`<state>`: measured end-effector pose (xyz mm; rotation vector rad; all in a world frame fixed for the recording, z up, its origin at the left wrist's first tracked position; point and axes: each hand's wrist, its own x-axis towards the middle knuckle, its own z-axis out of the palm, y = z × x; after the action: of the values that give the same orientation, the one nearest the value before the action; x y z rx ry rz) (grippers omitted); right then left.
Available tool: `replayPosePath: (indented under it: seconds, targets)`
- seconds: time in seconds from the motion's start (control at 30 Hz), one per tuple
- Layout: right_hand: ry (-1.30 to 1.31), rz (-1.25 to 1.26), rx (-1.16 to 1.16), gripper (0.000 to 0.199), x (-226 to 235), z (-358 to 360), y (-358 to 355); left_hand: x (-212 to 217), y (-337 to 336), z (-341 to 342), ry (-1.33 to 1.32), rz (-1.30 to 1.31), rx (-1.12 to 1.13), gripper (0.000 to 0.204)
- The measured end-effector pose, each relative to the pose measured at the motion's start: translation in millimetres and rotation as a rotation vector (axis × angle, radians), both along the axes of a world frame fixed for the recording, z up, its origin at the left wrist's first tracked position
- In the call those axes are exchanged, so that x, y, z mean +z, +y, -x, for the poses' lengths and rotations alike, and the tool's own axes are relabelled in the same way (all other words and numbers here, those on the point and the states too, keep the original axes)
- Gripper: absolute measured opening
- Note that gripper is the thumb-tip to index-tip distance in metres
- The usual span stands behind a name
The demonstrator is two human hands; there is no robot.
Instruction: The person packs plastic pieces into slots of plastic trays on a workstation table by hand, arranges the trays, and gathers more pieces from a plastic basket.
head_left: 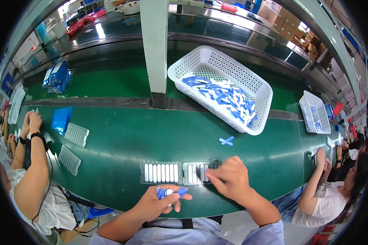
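Note:
Two clear slotted trays lie side by side on the green belt; the left tray (161, 172) is full of white sticks, the right tray (197, 173) is partly filled. My right hand (230, 178) rests over the right tray's end, fingertips pinched on a piece at a slot. My left hand (159, 202) is near the belt's front edge, closed around a small bunch of blue and white pieces (171, 191). Two loose blue pieces (226, 141) lie on the belt behind the trays.
A white mesh basket (261, 93) of blue and white pieces stands behind, beside a pale post (155, 45). Empty clear trays (76, 134) and a blue bag (61, 118) lie left by another person's arm (36, 163). A second basket (315, 112) and another person are right.

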<state>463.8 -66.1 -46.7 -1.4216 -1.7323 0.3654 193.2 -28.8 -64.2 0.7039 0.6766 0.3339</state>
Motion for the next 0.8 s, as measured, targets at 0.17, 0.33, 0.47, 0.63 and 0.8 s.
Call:
replayPosePath:
  seconds: [0.17, 0.33, 0.47, 0.63, 0.8]
  targets:
    - [-0.527, -0.020, 0.220, 0.031, -10.8, 8.5, -10.2, -1.6, 0.8, 3.0, -0.011, 0.019, 0.035, 0.031]
    - [-0.572, -0.136, 0.147, 0.038, 8.3, 6.6, -7.8, -2.5, 1.0, -2.9, -0.019, 0.035, 0.039, 0.032]
    - [-0.173, 0.002, 0.198, 0.033, 12.3, 24.6, -15.3, -2.2, 2.4, -9.3, -0.047, 0.062, 0.009, 0.031]
    - [0.282, 0.259, 0.147, 0.013, -3.2, 19.9, -16.7, 9.5, 3.1, -18.9, 0.022, 0.029, -0.077, 0.031]
    - [0.741, 0.319, -0.106, 0.007, -1.3, -14.3, -16.2, 5.9, 4.1, -9.5, 0.022, 0.024, -0.080, 0.031]
